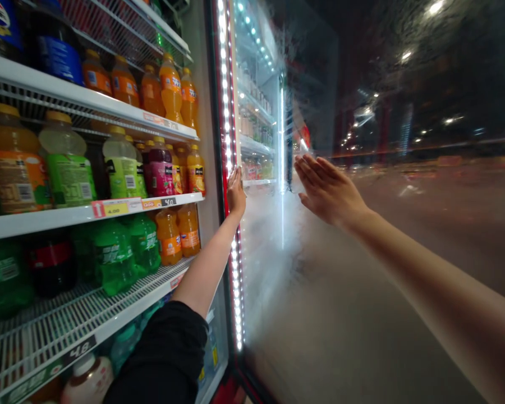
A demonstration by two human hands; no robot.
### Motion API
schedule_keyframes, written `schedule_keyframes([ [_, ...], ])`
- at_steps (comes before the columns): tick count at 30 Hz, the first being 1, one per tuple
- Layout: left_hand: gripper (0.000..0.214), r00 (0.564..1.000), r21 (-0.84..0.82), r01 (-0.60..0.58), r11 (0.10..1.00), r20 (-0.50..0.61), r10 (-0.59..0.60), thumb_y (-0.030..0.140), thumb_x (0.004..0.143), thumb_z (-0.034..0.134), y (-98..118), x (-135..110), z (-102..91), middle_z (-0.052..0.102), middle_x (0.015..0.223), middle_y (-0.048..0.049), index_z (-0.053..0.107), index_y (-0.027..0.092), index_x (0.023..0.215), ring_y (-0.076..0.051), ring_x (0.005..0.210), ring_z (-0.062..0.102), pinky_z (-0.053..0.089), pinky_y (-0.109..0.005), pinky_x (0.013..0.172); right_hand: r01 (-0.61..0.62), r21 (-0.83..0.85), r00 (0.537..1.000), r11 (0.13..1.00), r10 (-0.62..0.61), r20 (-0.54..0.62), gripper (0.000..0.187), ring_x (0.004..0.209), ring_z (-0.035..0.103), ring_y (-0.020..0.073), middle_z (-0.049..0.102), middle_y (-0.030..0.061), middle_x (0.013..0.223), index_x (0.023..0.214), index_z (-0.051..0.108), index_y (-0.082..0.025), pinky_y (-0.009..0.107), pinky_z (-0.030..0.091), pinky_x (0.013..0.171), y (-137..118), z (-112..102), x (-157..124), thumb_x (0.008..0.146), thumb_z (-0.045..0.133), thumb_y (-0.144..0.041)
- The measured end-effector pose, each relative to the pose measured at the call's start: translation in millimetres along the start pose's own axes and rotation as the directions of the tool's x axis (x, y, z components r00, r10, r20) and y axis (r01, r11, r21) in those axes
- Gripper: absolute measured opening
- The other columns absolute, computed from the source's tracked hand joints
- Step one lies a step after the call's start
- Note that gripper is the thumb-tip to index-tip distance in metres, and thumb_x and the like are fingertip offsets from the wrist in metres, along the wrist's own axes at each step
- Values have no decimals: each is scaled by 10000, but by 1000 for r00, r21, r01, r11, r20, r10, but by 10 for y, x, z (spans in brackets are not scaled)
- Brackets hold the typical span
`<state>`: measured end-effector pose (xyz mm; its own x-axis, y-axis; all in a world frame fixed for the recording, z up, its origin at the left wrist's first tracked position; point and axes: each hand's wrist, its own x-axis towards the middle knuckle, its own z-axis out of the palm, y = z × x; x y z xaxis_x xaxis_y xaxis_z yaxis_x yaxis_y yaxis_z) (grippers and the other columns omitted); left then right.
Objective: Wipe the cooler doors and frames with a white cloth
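Observation:
I stand at an open drinks fridge. My left hand reaches out and rests against the lit red door frame, fingers stretched up along it. My right hand lies flat with fingers together against the fogged glass door, which is swung open to the right. Neither hand holds anything. Orange drink bottles stand on the upper shelf, and juice bottles on the middle shelf just left of my left hand.
White wire shelves carry green soda bottles and orange ones. Price tags line the shelf edges. The glass reflects another fridge and dark surroundings with lights.

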<state>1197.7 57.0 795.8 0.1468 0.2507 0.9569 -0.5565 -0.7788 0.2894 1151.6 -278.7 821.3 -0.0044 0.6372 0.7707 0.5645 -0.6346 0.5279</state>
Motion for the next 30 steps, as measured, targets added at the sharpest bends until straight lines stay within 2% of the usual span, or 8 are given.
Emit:
schedule_keyframes([
  [3,626,999,5,40,999,-29,-40,63,1065,421,39,-271,52,536,1744,-61,590,259,1635,-203,1664,451,284,-468,1439,12,-13,1000,1000,-12,-3,970,1728,293,290,274,142,1862,1808,-2,-90,525,275,1429,-20,-4,6,1035,531,-335],
  [5,656,1000,7,-14,1000,7,14,32,1040,421,73,-366,72,556,1731,-37,596,265,1628,-179,1660,453,291,-442,1436,12,-12,1000,1000,-12,2,936,1728,293,284,305,157,1853,1805,70,-64,498,260,1436,-35,-19,12,1033,528,-328],
  [9,657,987,-10,-127,992,99,127,37,1042,408,66,-304,28,542,1740,-21,603,285,1619,-166,1667,437,311,-454,1426,-27,29,999,999,27,20,867,1729,292,269,333,136,1849,1806,139,-94,494,242,1440,-51,-52,29,1049,492,-325],
  [12,627,995,-1,-75,997,62,75,82,1086,377,41,-331,-5,527,1753,-31,574,294,1642,-171,1668,432,306,-466,1423,-36,29,998,999,34,46,893,1733,279,278,316,142,1853,1804,136,-81,506,249,1436,-53,-59,35,1032,516,-324],
  [15,629,998,10,-44,999,34,44,108,1106,363,98,-529,13,520,1758,-38,524,303,1682,-188,1684,404,284,-493,1431,-34,10,999,999,34,42,902,1733,276,275,300,136,1861,1806,120,-86,491,242,1437,-56,-42,29,1032,519,-320],
  [20,618,962,-91,-151,984,217,168,137,1105,425,278,-580,62,521,1760,2,545,371,1665,-219,1719,330,265,-556,1440,-20,0,999,1000,20,34,951,1731,281,280,305,160,1853,1805,69,-72,510,255,1431,-47,-43,50,1019,549,-312],
  [25,624,980,-113,-93,989,165,111,124,1105,384,339,-356,120,479,1789,-1,544,347,1665,-216,1721,329,222,-538,1456,31,27,997,999,-33,67,952,1734,274,273,263,146,1867,1814,32,-121,502,254,1430,-114,-275,-30,1048,552,-342],
  [30,639,984,-132,-88,987,142,107,144,1130,334,493,-642,274,446,1805,26,459,373,1714,-200,1744,256,192,-561,1464,3,40,1000,999,-4,29,1005,1717,322,305,286,125,1860,1816,-68,-192,560,295,1410,-289,-570,-425,1052,568,-340],
])
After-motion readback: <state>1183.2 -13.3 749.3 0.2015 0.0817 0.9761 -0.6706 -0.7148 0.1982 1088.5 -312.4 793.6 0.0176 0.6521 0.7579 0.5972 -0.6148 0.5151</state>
